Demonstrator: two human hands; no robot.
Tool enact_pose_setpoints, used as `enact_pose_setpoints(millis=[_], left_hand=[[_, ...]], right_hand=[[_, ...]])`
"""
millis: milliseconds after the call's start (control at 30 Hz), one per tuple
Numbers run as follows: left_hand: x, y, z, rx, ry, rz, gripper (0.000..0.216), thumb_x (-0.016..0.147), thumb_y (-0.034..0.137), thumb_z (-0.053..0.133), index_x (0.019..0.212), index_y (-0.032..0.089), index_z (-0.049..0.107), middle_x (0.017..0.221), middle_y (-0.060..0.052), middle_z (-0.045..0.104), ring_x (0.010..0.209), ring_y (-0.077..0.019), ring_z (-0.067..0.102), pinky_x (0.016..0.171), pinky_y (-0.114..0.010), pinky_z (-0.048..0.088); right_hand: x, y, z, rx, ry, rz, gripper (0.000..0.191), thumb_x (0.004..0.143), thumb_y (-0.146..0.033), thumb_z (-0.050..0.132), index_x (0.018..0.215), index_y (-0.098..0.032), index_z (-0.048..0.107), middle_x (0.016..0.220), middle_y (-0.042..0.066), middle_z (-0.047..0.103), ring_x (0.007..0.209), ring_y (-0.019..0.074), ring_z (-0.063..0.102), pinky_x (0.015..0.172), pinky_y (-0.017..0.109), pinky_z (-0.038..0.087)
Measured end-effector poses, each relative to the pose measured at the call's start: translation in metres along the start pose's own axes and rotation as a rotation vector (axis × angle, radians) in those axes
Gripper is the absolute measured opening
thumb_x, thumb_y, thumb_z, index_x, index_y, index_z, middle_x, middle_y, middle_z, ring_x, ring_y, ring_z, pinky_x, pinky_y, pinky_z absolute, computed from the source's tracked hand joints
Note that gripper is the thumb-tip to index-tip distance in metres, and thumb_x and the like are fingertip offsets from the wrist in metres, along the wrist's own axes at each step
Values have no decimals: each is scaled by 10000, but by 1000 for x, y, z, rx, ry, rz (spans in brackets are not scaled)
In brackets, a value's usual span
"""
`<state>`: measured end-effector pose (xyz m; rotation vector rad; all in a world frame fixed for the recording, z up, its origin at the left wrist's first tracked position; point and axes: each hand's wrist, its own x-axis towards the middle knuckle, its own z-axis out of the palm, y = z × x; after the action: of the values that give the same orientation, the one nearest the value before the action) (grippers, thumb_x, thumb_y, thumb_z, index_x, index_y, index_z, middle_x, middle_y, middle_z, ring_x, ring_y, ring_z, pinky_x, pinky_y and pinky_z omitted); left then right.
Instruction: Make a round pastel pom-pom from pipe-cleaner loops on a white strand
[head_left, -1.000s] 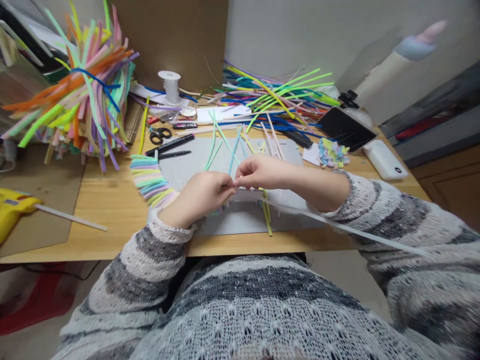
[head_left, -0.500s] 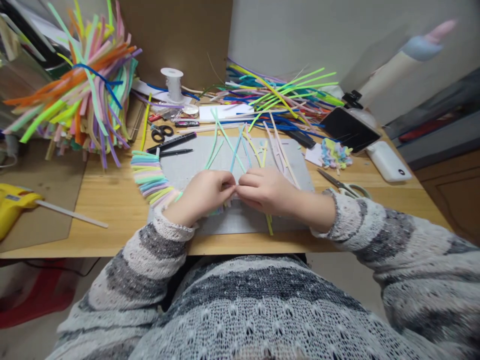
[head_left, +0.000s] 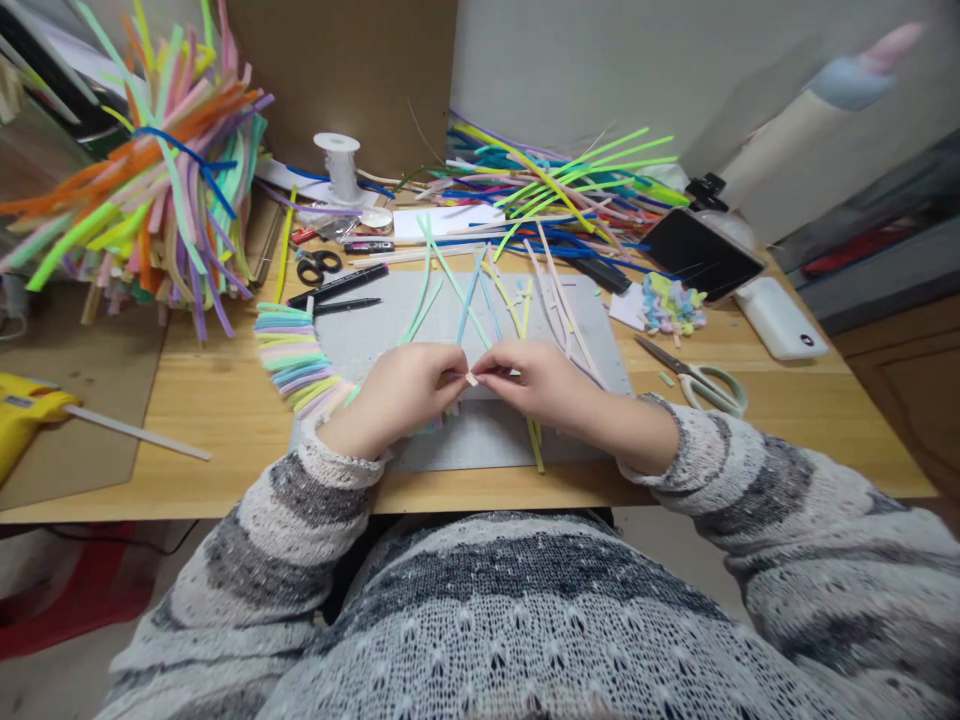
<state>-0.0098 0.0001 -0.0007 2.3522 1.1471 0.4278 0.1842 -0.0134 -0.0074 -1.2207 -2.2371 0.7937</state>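
Over the grey cutting mat [head_left: 420, 455], my left hand [head_left: 409, 385] and my right hand [head_left: 536, 375] meet fingertip to fingertip. Both pinch a short, pale piece of pipe cleaner [head_left: 471, 379]. Left of my left hand lies a curved row of short pastel pipe cleaner pieces [head_left: 292, 352], its near end hidden by the hand and wrist. Long pipe cleaners in pale green [head_left: 429, 265], blue [head_left: 471, 295], yellow [head_left: 517, 305] and pink [head_left: 559, 290] lie on the mat beyond my hands, some running under my right hand.
Scissors [head_left: 694, 375] lie by my right sleeve, near a small pastel cluster [head_left: 671, 303] and a phone [head_left: 697, 255]. At left are a yellow glue gun [head_left: 30, 410] and a large pipe cleaner bundle [head_left: 165, 170]. Pens [head_left: 341, 285] and a white spool [head_left: 341, 170] stand behind.
My fingertips have parted slightly, so the pale piece between them now shows. My right wrist has shifted a little to the right, and the view has tilted slightly.
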Motion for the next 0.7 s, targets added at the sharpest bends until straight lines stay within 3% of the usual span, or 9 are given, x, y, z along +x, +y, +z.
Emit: enact_pose_setpoints(millis=[300,400,533,700], left_hand=[[-1,0,-10,-189,-142,-70,210,753,113,443,844,168,624,788,-21,677,694,-139,594,627,-244,424],[0,1,-8,-312,-146,-102,205,835,195,405,789,164,602,721,-11,656,652,-133,592,611,-248,432],[1,0,0,-356,-120,-96,226,843,371,522,805,159,592,682,-3,634,617,-130,580,569,-241,427],[1,-3,2,-314,-77,-108,206,807,349,601,843,149,633,744,-26,670,659,-130,600,594,-240,437]], right_hand=[[-3,1,4,-30,30,-33,137,839,-160,527,841,-156,664,815,46,680,746,130,586,687,253,422],[-4,1,4,-27,30,-38,135,844,-173,526,832,-159,660,806,46,675,742,131,584,688,256,423],[-4,2,5,-27,25,-47,131,850,-185,530,832,-158,657,801,46,671,744,131,580,690,260,420],[-4,4,6,-6,14,-39,129,862,-214,538,831,-170,655,803,38,669,745,129,575,696,261,416]])
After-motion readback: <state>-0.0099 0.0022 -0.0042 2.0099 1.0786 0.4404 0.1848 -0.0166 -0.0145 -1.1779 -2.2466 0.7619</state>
